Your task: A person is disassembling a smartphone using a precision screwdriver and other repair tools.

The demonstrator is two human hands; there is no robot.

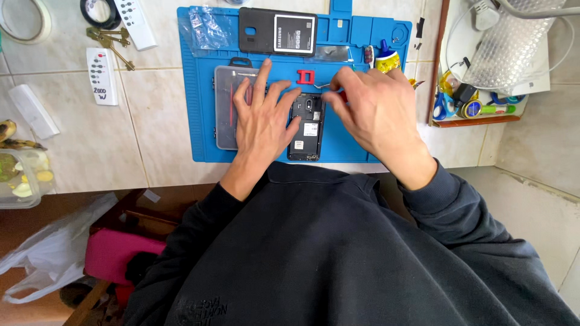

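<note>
The left hand (263,118) lies flat and spread, fingers open, its palm edge and thumb pressing the left side of an opened smartphone (306,128) with its back removed, apparently to pin it to the blue repair mat (199,90); it grips nothing. The right hand (377,115) is curled closed around a thin metal tool (326,86), seemingly tweezers, whose tip points toward the phone's upper end; a red handle peeks out under its fingers. The left fingers rest partly over a clear plastic parts box (225,108), blocking it. Just beyond the fingertips sits a small red bracket (306,76), then the removed back cover with battery (278,31). A glue bottle (386,59) stands near the right knuckles; remotes (103,75) and keys (109,41) lie well apart on the tiles.
</note>
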